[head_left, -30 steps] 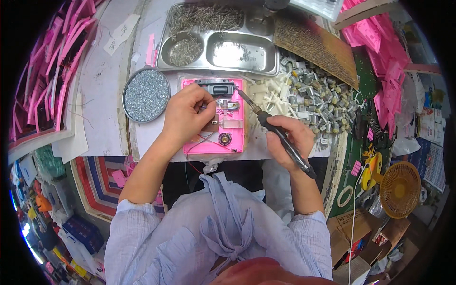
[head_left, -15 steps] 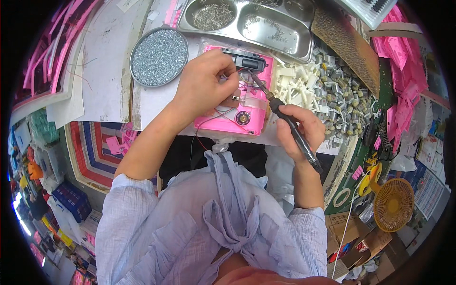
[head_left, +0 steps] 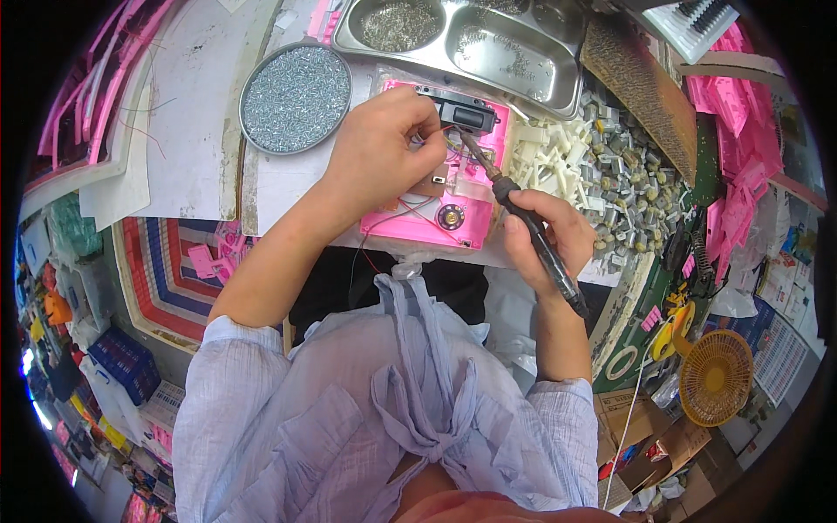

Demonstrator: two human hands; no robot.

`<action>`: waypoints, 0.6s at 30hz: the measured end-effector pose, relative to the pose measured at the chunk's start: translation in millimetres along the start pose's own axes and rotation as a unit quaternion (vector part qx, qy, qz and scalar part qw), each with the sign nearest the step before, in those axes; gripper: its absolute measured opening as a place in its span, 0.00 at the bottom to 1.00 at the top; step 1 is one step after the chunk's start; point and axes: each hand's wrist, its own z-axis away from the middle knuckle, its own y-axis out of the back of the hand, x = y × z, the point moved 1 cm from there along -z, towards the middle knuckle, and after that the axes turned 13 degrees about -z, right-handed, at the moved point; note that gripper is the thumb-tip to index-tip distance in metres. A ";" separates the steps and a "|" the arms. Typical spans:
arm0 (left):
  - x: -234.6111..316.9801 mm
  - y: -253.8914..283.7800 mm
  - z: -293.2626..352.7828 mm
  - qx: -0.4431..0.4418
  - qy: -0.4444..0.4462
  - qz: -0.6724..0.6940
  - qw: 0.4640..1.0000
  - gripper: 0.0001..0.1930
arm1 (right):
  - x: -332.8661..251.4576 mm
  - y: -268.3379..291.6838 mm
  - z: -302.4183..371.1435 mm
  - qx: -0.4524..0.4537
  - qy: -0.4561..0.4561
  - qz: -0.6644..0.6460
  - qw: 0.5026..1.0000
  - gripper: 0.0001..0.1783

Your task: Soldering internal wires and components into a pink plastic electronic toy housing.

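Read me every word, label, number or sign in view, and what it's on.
None is clear enough to quote.
Cardboard box, lower right: print, too blurred to read.
Printed sheet, far right: print, too small to read.
Pink casing and soldering iron: no text I can make out.

Pink casing (head_left: 422, 231); black soldering iron (head_left: 549, 257); striped sheet (head_left: 159, 283)

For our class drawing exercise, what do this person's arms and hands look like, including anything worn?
The left hand and right hand are bare, with no gloves, rings or watch visible. Pale blue, crinkled fabric sleeves leave both forearms uncovered.
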 end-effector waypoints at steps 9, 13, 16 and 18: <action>0.8 1.3 -0.2 -0.003 0.012 0.007 1.000 0.05 | 0.6 -1.5 -1.8 -0.007 0.013 0.010 1.000 0.16; 0.3 0.3 -0.4 0.007 0.005 0.005 1.000 0.05 | 4.5 2.8 -2.6 -0.045 0.038 0.041 0.997 0.18; 1.6 -0.6 -0.4 0.010 0.007 0.004 1.000 0.05 | 9.2 3.3 -3.6 -0.050 0.065 0.041 0.996 0.19; 1.8 -0.9 -0.4 0.011 0.010 0.005 1.000 0.05 | 8.8 4.0 -4.4 -0.050 0.074 0.034 0.995 0.19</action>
